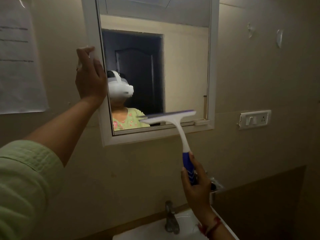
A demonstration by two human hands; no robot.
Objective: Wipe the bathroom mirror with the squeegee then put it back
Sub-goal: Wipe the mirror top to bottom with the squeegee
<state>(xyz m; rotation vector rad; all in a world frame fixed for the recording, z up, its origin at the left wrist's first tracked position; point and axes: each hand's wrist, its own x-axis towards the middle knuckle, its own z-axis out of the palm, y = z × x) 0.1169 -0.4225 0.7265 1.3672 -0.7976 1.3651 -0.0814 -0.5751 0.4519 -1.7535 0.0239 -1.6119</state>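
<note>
green sleeve (pixel 26 179) reaching up, squeegee (pixel 174 125) at the mirror's (pixel 181 66) lower edge

left hand (pixel 90 78) grips the white mirror frame (pixel 91 28); right hand (pixel 196 186) wraps the blue handle, blade against the glass above the sink (pixel 155 231).

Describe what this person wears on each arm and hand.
The left arm has a pale green, textured sleeve pushed up near the elbow; the forearm and left hand are bare. The right hand is bare too, with a red thread band tied around the wrist. No gloves; rings cannot be made out.
</note>
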